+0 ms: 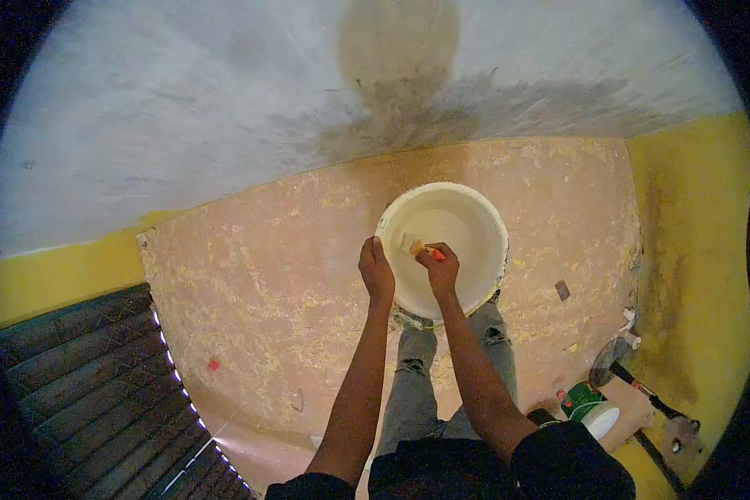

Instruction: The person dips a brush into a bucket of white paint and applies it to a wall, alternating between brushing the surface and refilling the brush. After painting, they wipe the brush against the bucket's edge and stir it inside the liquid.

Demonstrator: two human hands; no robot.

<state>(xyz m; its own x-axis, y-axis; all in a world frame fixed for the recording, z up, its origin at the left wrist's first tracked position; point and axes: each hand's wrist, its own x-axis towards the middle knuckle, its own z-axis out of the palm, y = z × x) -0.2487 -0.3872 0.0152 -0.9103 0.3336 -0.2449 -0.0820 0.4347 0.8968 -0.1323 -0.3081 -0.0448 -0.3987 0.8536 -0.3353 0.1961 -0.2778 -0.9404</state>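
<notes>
A large off-white basin (496,221) is in front of my legs, its rim and outer side streaked with paint. At the basin's left rim, my left hand (377,273) is closed on the edge. My right hand (442,268) is over the inside of the basin, shut on a paintbrush (412,244) with a red handle. The brush's pale bristles point left, close to the inner wall on the left. The inside of the basin looks cream-coloured.
Ahead stands a greyish-white wall (183,125) with a dark patch. A yellow wall (700,250) closes the right side, a dark slatted shutter (83,392) the left. A green bucket (582,398) and tools stand at lower right. Scraps lie on the paint-spotted floor (267,275).
</notes>
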